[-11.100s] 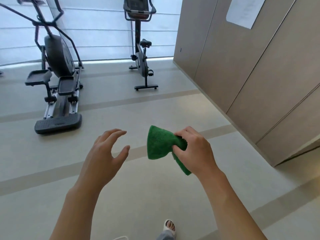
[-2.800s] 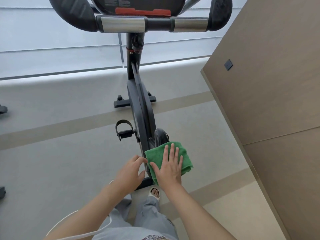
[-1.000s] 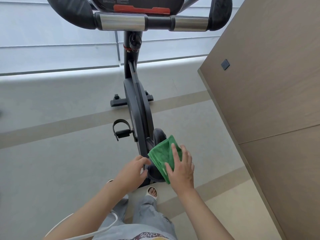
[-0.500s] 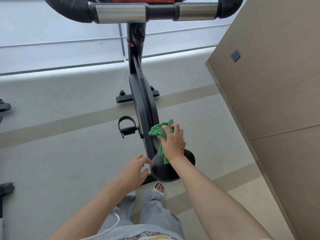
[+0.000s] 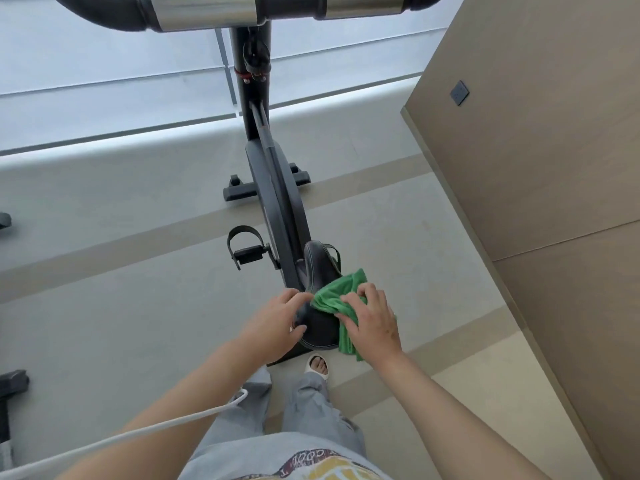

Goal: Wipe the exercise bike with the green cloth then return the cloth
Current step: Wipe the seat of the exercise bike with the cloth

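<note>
The black exercise bike (image 5: 277, 199) stands right in front of me, its handlebar (image 5: 242, 10) across the top of the view. Its black saddle (image 5: 317, 271) is just below me. The green cloth (image 5: 337, 296) lies crumpled over the saddle's right rear side. My right hand (image 5: 372, 322) presses down on the cloth, fingers bent into it. My left hand (image 5: 277, 320) rests on the saddle's left rear edge, fingers curved against it, holding nothing else.
A tan wall panel (image 5: 540, 168) runs close along the right. Parts of another dark machine (image 5: 10, 393) show at the left edge. A white cable (image 5: 138, 434) hangs across my left forearm. My sandalled foot (image 5: 317, 367) stands by the bike's rear base.
My right hand has dragged the cloth back from the saddle's front to its right rear side. My left hand has moved up onto the saddle's left rear edge.
</note>
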The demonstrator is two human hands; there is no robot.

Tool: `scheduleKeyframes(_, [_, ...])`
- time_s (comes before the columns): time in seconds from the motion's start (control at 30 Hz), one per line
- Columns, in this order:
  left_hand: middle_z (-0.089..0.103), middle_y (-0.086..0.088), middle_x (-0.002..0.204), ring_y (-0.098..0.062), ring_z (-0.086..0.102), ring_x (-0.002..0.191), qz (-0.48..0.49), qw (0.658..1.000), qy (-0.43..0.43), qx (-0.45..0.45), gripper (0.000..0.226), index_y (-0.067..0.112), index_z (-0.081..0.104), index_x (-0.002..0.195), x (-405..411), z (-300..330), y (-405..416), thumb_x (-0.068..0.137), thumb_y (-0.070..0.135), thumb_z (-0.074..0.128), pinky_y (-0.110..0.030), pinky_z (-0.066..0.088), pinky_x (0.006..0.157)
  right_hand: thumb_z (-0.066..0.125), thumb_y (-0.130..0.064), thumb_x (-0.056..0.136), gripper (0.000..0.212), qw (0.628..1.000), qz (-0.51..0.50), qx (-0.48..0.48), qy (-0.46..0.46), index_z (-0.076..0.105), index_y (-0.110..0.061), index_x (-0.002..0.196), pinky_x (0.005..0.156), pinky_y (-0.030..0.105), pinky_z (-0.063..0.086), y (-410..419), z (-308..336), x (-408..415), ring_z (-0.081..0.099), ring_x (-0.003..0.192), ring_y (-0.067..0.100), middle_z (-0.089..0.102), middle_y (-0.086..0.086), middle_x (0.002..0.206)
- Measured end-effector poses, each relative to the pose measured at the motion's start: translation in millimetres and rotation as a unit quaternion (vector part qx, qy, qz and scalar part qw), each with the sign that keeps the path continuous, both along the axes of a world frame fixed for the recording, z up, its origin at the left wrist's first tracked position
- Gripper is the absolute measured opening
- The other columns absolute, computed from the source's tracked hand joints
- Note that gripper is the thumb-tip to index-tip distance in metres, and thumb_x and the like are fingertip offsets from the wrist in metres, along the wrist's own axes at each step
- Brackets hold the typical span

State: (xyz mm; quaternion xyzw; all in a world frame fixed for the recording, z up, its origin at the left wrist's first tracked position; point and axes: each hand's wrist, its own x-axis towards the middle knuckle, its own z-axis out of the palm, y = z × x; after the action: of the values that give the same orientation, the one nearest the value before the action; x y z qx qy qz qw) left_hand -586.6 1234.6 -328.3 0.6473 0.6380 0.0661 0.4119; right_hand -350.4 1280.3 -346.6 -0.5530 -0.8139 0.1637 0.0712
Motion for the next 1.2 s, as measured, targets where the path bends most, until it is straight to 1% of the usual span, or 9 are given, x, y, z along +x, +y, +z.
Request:
scheduleKeyframes(0.13, [0.031,0.003,0.163,-0.028,0.042,0.141,-0.060,0.997,0.042,0.015,0.075,0.035,0.033,0.159,13,-13,7,0.095,0.030,0.071,-0.041,0.043,0.115,0.081,-0.041,0.086,0.033,1.000,-0.021,-0.003,0.004,0.070,-0.024,0.112,0.063,0.037,0.056,-12,-4,19,0.050,0.094,0.020,0.046,-0.004,0.110])
scheduleKeyframes(0.3, [0.033,0.005,0.158,-0.027,0.047,0.136,-0.062,0.996,0.062,0.030,0.083,0.032,0.032,0.160,14,-22,12,0.090,0.036,0.076,-0.042,0.049,0.109,0.074,-0.046,0.093,0.030,0.996,-0.082,-0.024,0.020,0.068,-0.023,0.110,0.066,0.040,0.053,17,-6,-8,0.053,0.099,0.025,0.048,0.000,0.109])
scheduleKeyframes(0.43, [0.035,0.006,0.156,-0.027,0.049,0.136,-0.058,0.996,0.057,0.027,0.085,0.030,0.034,0.160,13,-22,15,0.088,0.038,0.078,-0.041,0.049,0.109,0.060,-0.053,0.100,0.036,0.987,-0.129,-0.099,0.017,0.062,-0.020,0.117,0.076,0.039,0.047,75,-14,-38,0.053,0.108,0.027,0.046,0.001,0.114])
scheduleKeyframes(0.53, [0.036,0.006,0.156,-0.027,0.049,0.136,-0.051,0.997,0.052,0.020,0.086,0.031,0.035,0.159,14,-18,15,0.087,0.035,0.080,-0.041,0.049,0.110,0.055,-0.055,0.103,0.041,0.979,-0.120,-0.161,0.029,0.060,-0.022,0.127,0.079,0.038,0.044,91,-18,-39,0.056,0.112,0.029,0.045,-0.001,0.114])
scheduleKeyframes(0.63, [0.036,0.004,0.156,-0.028,0.048,0.137,-0.049,0.998,0.047,0.015,0.086,0.030,0.035,0.159,14,-17,17,0.086,0.034,0.080,-0.042,0.047,0.112,0.060,-0.055,0.100,0.043,0.990,-0.078,-0.110,0.032,0.063,-0.027,0.132,0.081,0.040,0.051,65,-13,-14,0.053,0.112,0.025,0.050,-0.003,0.116])
scheduleKeyframes(0.73, [0.036,0.004,0.156,-0.029,0.049,0.135,-0.049,0.998,0.046,0.018,0.085,0.031,0.035,0.158,15,-16,17,0.085,0.034,0.079,-0.042,0.048,0.110,0.065,-0.055,0.096,0.045,0.994,-0.081,-0.049,0.053,0.063,-0.031,0.135,0.072,0.036,0.053,18,-9,21,0.050,0.104,0.018,0.046,-0.010,0.110])
scheduleKeyframes(0.9, [0.035,0.005,0.155,-0.027,0.050,0.134,-0.045,0.998,0.035,0.024,0.085,0.031,0.034,0.158,14,-19,16,0.085,0.035,0.079,-0.040,0.047,0.110,0.065,-0.054,0.096,0.046,0.991,-0.112,-0.054,0.055,0.057,-0.036,0.137,0.071,0.027,0.046,-24,-8,34,0.048,0.098,0.012,0.039,-0.015,0.106])
scheduleKeyframes(1.07, [0.035,0.004,0.156,-0.028,0.052,0.133,-0.037,0.999,0.031,0.023,0.085,0.029,0.035,0.158,16,-21,15,0.086,0.033,0.080,-0.039,0.048,0.110,0.070,-0.051,0.096,0.042,0.991,-0.127,-0.038,0.035,0.070,-0.029,0.132,0.070,0.034,0.050,18,-7,7,0.056,0.096,0.022,0.049,-0.004,0.104])
scheduleKeyframes(1.2, [0.034,0.005,0.156,-0.027,0.051,0.135,-0.038,0.999,0.026,0.024,0.085,0.029,0.034,0.159,16,-21,13,0.088,0.032,0.080,-0.037,0.046,0.111,0.063,-0.055,0.099,0.044,0.981,-0.135,-0.134,0.024,0.071,-0.028,0.132,0.080,0.037,0.049,82,-12,-23,0.061,0.102,0.027,0.053,0.001,0.111])
